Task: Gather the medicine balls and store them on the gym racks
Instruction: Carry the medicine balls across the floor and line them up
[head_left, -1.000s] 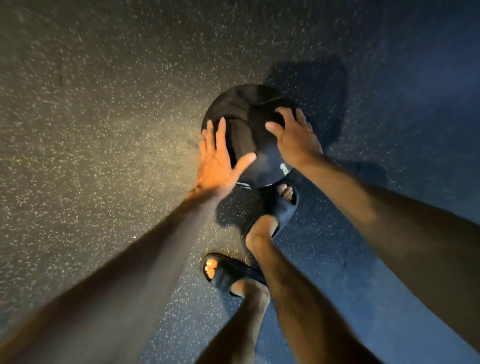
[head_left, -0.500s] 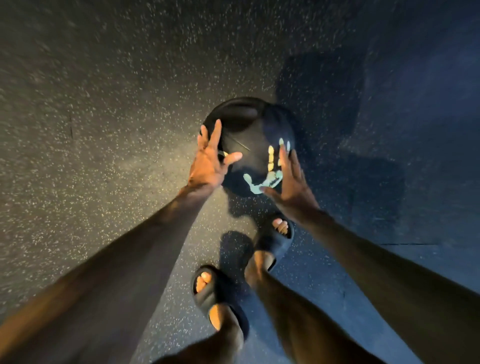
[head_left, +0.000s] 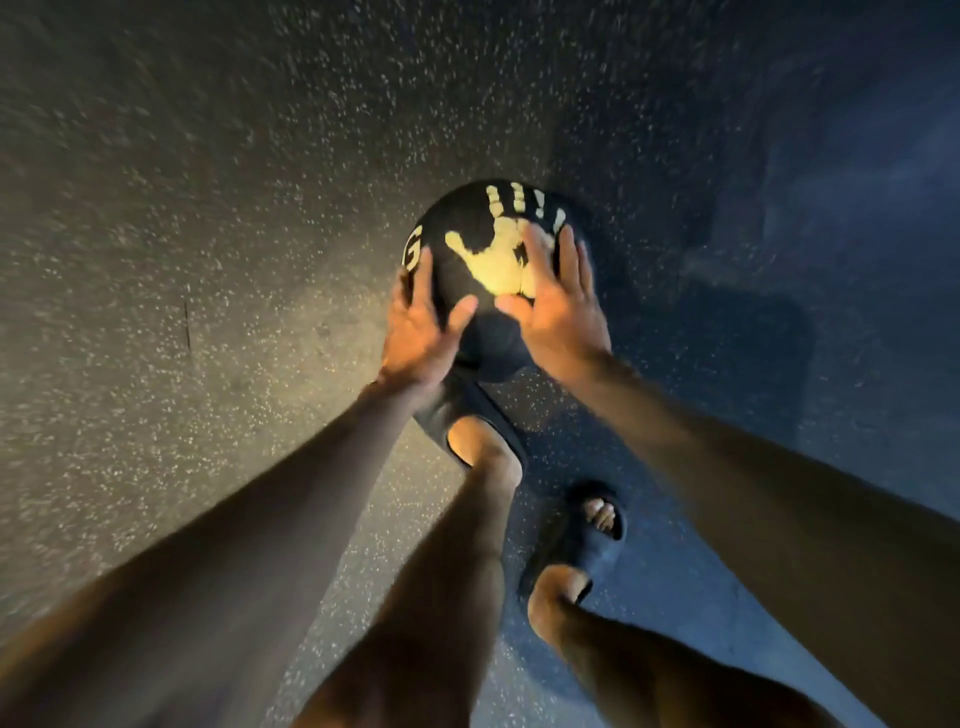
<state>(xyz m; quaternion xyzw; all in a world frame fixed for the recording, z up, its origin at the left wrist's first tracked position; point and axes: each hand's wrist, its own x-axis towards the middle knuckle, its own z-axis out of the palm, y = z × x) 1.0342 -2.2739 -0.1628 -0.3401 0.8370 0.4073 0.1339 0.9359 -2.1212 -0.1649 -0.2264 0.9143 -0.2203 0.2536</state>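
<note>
Here, one medicine ball (head_left: 467, 228) pressed between left hand (head_left: 421, 332), right hand (head_left: 563, 319), both straight-fingered; two sandals (head_left: 460, 408) (head_left: 587, 551).

Lower part of medicine ball (head_left: 467, 244) hidden behind left hand (head_left: 421, 332) and right hand (head_left: 561, 322); lettering (head_left: 412, 250) just beyond left hand partly covered, unreadable; floor (head_left: 208, 260) around both hands blurred.

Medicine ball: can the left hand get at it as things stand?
Probably yes. The left hand lies flat against the left side of the medicine ball, with nothing between them. The right hand presses the opposite side, out of its way.
</note>
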